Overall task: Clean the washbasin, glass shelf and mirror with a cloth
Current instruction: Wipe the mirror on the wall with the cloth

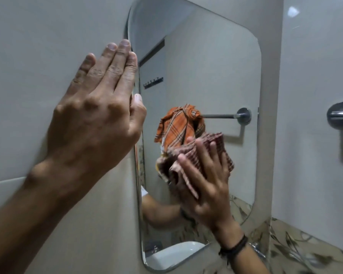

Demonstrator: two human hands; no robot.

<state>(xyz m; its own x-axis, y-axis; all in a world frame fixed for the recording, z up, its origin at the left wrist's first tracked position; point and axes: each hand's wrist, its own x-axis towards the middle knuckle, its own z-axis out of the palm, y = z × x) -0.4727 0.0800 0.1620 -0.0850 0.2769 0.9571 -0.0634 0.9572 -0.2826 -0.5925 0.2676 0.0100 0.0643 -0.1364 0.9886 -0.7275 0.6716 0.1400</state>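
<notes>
While pressing the checked cloth (216,143) to the lower middle of the mirror (206,66), right hand (208,186) flat, fingers spread straight over it: mirror-wiping step, seemingly. Left hand (91,123) braced open-fingered at the mirror's left edge. Next, likely: sweep upward with even pressure.

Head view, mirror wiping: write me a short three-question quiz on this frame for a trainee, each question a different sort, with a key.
1. True or false: the left hand grips the maroon checked cloth.
2. Multiple choice: the right hand presses that cloth with straight fingers against A) a glass shelf, B) the rounded rectangular wall mirror, C) a washbasin.
3. Fill in: the left hand lies flat on the pale ___ at the mirror's left edge.
Key: 1 false; 2 B; 3 wall.
</notes>
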